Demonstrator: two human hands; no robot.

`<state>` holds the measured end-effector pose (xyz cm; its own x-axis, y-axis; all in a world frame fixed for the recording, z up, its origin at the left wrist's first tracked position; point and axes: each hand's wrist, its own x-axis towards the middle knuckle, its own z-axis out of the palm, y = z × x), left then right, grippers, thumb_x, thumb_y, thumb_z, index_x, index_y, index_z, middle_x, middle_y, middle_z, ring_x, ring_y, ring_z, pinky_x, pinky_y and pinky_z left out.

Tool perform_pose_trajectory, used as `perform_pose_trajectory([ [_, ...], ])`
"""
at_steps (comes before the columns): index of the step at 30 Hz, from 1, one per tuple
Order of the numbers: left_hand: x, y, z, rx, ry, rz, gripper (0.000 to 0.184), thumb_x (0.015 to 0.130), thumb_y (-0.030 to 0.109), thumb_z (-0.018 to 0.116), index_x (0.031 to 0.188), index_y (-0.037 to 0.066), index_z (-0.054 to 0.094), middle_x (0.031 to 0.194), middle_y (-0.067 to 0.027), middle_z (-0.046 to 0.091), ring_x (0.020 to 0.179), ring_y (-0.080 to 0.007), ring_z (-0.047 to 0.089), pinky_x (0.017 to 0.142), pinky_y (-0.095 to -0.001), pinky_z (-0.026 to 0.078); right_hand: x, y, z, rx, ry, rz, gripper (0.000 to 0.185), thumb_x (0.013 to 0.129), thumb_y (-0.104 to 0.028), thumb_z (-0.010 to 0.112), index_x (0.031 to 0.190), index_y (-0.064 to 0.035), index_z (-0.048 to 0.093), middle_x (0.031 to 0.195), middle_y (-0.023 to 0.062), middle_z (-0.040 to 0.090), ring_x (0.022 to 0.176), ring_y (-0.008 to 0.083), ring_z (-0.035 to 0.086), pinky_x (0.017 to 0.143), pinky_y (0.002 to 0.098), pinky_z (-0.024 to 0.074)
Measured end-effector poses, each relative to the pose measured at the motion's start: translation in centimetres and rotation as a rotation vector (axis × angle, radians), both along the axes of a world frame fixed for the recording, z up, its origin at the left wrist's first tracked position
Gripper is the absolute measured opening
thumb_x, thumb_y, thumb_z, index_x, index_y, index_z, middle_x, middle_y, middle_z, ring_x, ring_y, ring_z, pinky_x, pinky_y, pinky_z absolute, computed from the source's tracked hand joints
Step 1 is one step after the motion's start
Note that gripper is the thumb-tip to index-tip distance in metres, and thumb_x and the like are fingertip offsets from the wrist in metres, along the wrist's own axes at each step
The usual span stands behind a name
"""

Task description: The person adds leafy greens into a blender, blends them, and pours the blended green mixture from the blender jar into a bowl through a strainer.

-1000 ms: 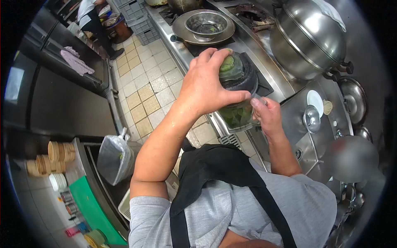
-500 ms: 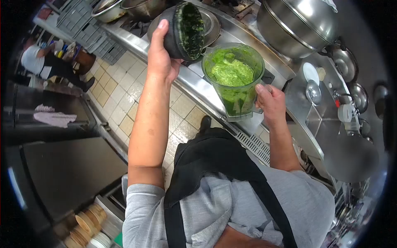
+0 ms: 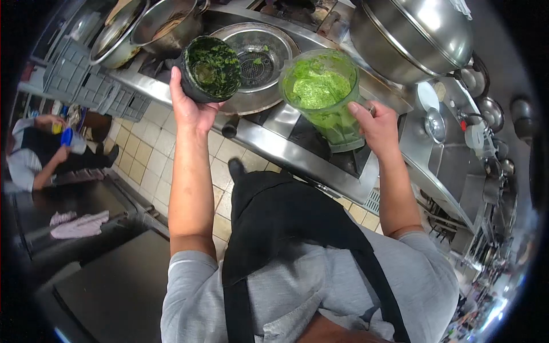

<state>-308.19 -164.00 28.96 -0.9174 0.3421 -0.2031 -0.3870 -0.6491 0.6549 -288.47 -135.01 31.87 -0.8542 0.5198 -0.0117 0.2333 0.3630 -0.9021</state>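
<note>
My left hand (image 3: 193, 114) is wrapped around a black blender lid (image 3: 194, 94), its hollow underside turned up toward me and coated with chopped green bits. My right hand (image 3: 376, 127) grips the handle of a clear blender jar (image 3: 344, 142). Bright green blended leaves (image 3: 320, 88) fill much of the jar, which is tilted slightly. Between the lid and the jar, just beyond them, a wide metal strainer bowl (image 3: 269, 54) with a perforated base sits on the stove, a few green scraps in it.
A large steel pot (image 3: 406, 43) stands at the back right, other pots (image 3: 166, 28) at the back left. A sink (image 3: 457, 166) lies to the right, with a ladle (image 3: 435, 126) beside it. At the left, a co-worker (image 3: 34, 151) holds a blue-topped container. Tiled floor (image 3: 140, 134) shows below.
The lid has moved left and down, and its underside has turned to face me. The jar has come over the stove. The strainer bowl shows more fully. The co-worker appears farther left.
</note>
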Motion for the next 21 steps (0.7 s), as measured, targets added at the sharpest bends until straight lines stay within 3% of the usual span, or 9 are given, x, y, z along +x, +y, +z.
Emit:
perform_pose_trajectory([
  [6, -6.2, -2.4, -1.9, 0.057, -0.062, -0.112, 0.074, 0.084, 0.07, 0.044, 0.135, 0.016, 0.048, 0.134, -0.0105, 0.051, 0.119, -0.032, 0.051, 0.091, -0.054, 0.046, -0.8, -1.3, -1.4, 0.091, 0.037, -0.1, 0.03, 0.083, -0.022, 0.075, 0.065, -0.0035, 0.059, 0.055, -0.0048, 0.048, 0.052, 0.0024, 0.04, 0.047, 0.0237, 0.0338],
  [9, -9.2, -3.6, -2.7, 0.055, -0.102, -0.13, 0.077, 0.082, 0.072, 0.044, 0.137, 0.017, 0.045, 0.136, -0.0118, 0.049, 0.122, -0.034, 0.049, 0.093, -0.058, 0.044, 0.4, -3.6, -2.2, -0.122, 0.24, -0.181, 0.02, 0.088, -0.02, 0.066, 0.086, 0.0001, 0.063, 0.066, 0.0018, 0.058, 0.053, 0.0082, 0.049, 0.052, 0.0243, 0.0435],
  [10, -9.9, -3.6, -2.4, 0.038, -0.106, -0.125, 0.078, 0.082, 0.073, 0.044, 0.138, 0.018, 0.044, 0.137, -0.0126, 0.048, 0.123, -0.0345, 0.048, 0.095, -0.0598, 0.043, 0.3, -4.7, -2.3, -0.106, 0.226, -0.221, 0.02, 0.088, -0.02, 0.066, 0.086, 0.0001, 0.063, 0.066, 0.0018, 0.058, 0.053, 0.0082, 0.049, 0.052, 0.0243, 0.0435],
  [11, -10.4, -3.5, -2.2, 0.037, -0.098, -0.153, 0.083, 0.081, 0.073, 0.046, 0.144, 0.019, 0.035, 0.145, -0.0153, 0.037, 0.132, -0.039, 0.038, 0.101, -0.0664, 0.035, 0.0, -5.9, -2.4, -0.227, 0.36, -0.267, 0.018, 0.088, -0.017, 0.066, 0.082, -0.001, 0.062, 0.063, 0.0012, 0.056, 0.053, 0.0083, 0.048, 0.051, 0.025, 0.0421],
  [12, -11.2, -3.5, -2.4, 0.049, -0.099, -0.184, 0.082, 0.081, 0.071, 0.046, 0.144, 0.019, 0.034, 0.145, -0.0155, 0.037, 0.132, -0.0391, 0.038, 0.102, -0.0669, 0.034, 0.0, -7.0, -2.6, -0.348, 0.504, -0.312, 0.018, 0.088, -0.015, 0.067, 0.077, -0.002, 0.061, 0.061, 0.0005, 0.053, 0.052, 0.0085, 0.046, 0.051, 0.0256, 0.0406],
  [14, -12.0, -3.2, -2.4, 0.029, -0.125, -0.201, 0.08, 0.083, 0.069, 0.045, 0.144, 0.019, 0.035, 0.145, -0.0159, 0.037, 0.132, -0.0392, 0.037, 0.103, -0.0668, 0.034, 0.2, -8.4, -2.9, -0.435, 0.542, -0.388, 0.017, 0.088, -0.015, 0.066, 0.079, -0.0008, 0.06, 0.062, 0.0019, 0.053, 0.052, 0.0099, 0.046, 0.051, 0.0264, 0.0412],
  [18, -13.8, -2.9, -2.7, 0.003, -0.154, -0.261, 0.078, 0.084, 0.068, 0.044, 0.143, 0.018, 0.036, 0.144, -0.0158, 0.038, 0.132, -0.0389, 0.038, 0.103, -0.0654, 0.035, -1.9, -10.4, -0.7, -0.33, 0.434, -0.422, 0.024, 0.086, -0.017, 0.069, 0.071, -0.0033, 0.058, 0.06, -0.0003, 0.053, 0.053, 0.0063, 0.045, 0.049, 0.024, 0.0382],
  [20, -14.6, -2.7, -3.2, -0.031, -0.136, -0.304, 0.077, 0.085, 0.067, 0.043, 0.142, 0.017, 0.038, 0.144, -0.0154, 0.039, 0.13, -0.0384, 0.04, 0.102, -0.0634, 0.036, -3.3, -10.1, 0.1, -0.024, 0.084, -0.407, 0.028, 0.084, -0.021, 0.073, 0.066, -0.005, 0.059, 0.057, -0.0042, 0.052, 0.052, 0.0022, 0.041, 0.048, 0.022, 0.0346],
  [21, -14.8, -2.5, -3.4, -0.038, -0.128, -0.294, 0.076, 0.085, 0.068, 0.042, 0.141, 0.016, 0.04, 0.143, -0.0152, 0.041, 0.129, -0.0379, 0.041, 0.101, -0.0623, 0.037, -4.3, -10.0, 0.5, -0.009, 0.064, -0.388, 0.031, 0.083, -0.025, 0.075, 0.065, -0.0047, 0.061, 0.055, -0.0066, 0.052, 0.053, 0.0004, 0.04, 0.047, 0.0213, 0.0338],
])
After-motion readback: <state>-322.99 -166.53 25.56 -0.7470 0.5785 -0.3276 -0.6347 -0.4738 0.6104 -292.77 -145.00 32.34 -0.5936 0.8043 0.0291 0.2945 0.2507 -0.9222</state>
